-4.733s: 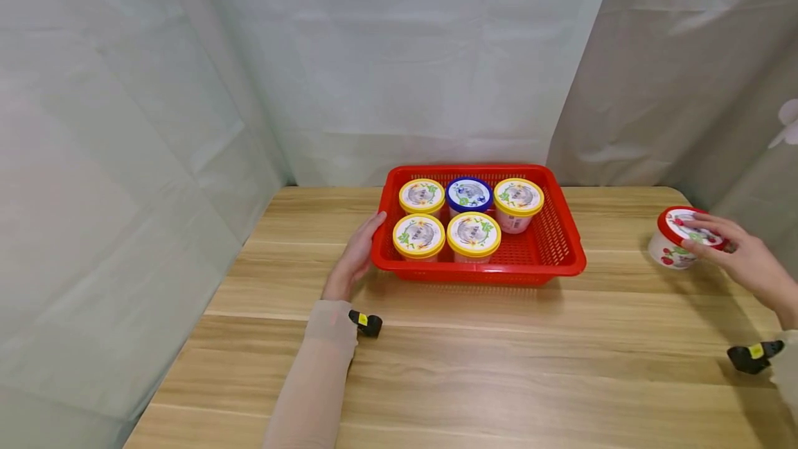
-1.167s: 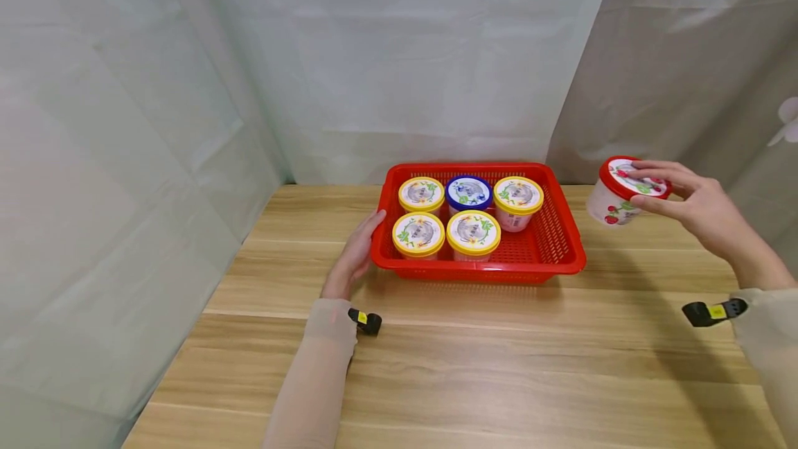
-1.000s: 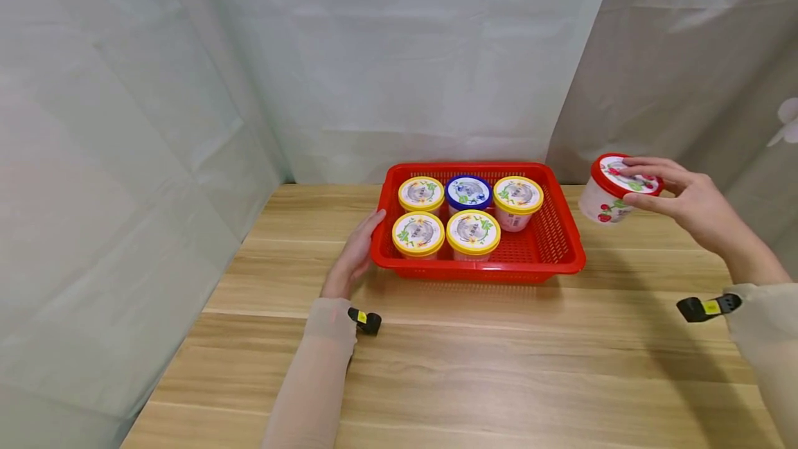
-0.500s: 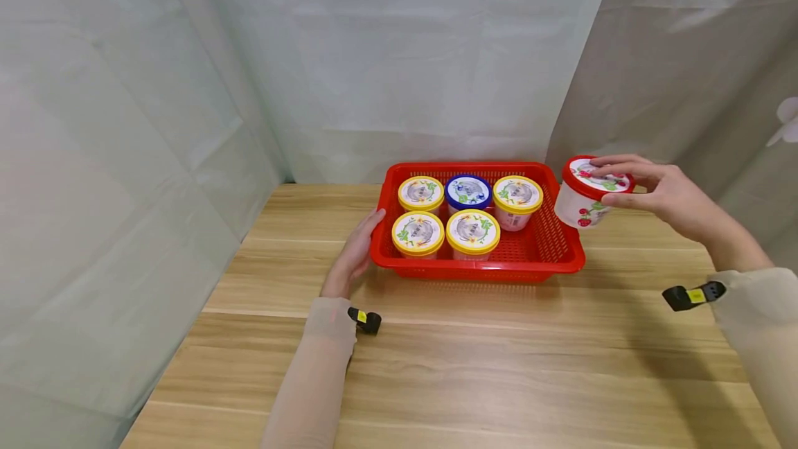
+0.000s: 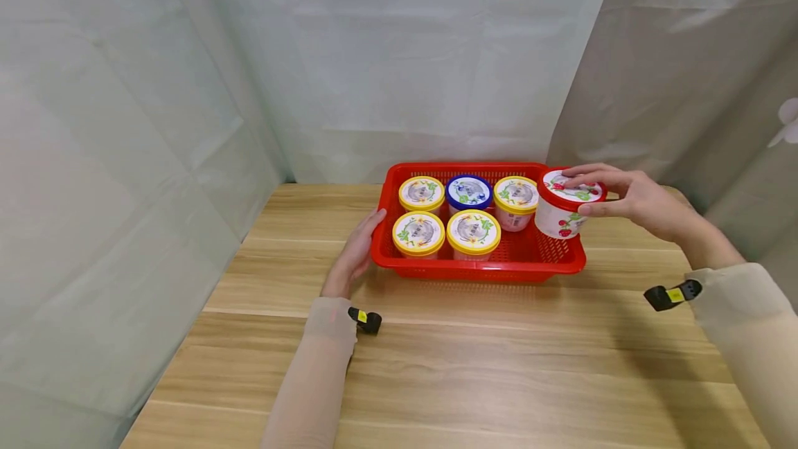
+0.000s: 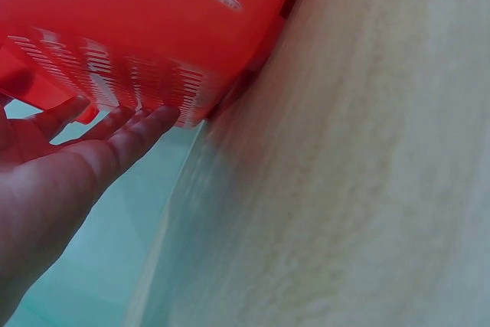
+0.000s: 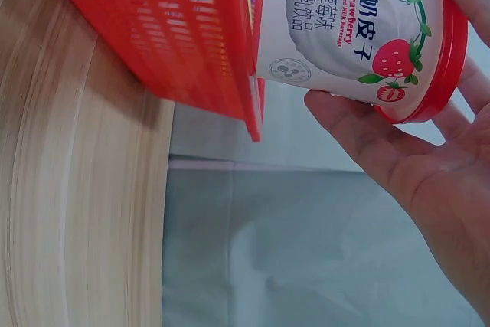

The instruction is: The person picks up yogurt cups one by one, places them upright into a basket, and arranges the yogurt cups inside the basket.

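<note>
My right hand (image 5: 651,203) grips a strawberry milk cup (image 5: 564,213) by its red lid, fingers over the top and thumb at the near side. The cup hangs over the right end of the red plastic basket (image 5: 486,267), partly in front of a yellow-lidded cup (image 5: 516,194). In the right wrist view the strawberry print on the cup (image 7: 337,28) faces the camera. My left hand (image 5: 357,248) rests at the basket's left side. In the left wrist view its fingers (image 6: 138,132) lie fairly straight against the slotted wall beneath the rim.
Inside the basket stand several lidded cups: a blue-lidded cup (image 5: 469,192) in the back row, with yellow-lidded cups (image 5: 419,234) around it. The basket sits on a wooden table (image 5: 436,366). Pale cloth (image 5: 405,68) hangs behind and at the sides.
My right hand has lifted the strawberry cup off the table's right side and carried it left, lowering it over the basket lately. My left hand and the basket have stayed in place.
</note>
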Tool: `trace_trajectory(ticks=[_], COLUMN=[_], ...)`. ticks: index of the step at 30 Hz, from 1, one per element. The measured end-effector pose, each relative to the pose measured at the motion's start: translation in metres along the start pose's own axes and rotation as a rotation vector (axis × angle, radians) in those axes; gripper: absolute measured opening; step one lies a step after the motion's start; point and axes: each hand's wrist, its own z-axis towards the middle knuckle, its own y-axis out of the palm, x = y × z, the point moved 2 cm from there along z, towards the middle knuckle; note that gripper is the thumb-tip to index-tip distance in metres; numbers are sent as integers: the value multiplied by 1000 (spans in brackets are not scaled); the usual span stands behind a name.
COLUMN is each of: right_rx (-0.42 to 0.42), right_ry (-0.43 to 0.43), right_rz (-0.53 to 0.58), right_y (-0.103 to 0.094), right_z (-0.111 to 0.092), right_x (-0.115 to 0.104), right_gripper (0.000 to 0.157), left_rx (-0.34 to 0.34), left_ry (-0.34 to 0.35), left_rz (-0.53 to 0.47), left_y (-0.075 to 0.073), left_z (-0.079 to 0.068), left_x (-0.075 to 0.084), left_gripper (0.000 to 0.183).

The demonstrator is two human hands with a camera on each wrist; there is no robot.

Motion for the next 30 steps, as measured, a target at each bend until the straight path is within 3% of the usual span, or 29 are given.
trace_trajectory(ticks=[23,30], right_rx=[-80,-163], right_ry=[-6,18], right_rz=[-17,-6], right_y=[18,22], right_z=[15,18], right_x=[-13,-14], right_gripper=[45,49], left_rx=[-10,-5], left_ry=[3,1], left_rz=[1,-7], left_y=[0,0], left_z=[-1,0], left_x=[0,0], left_gripper=[59,58])
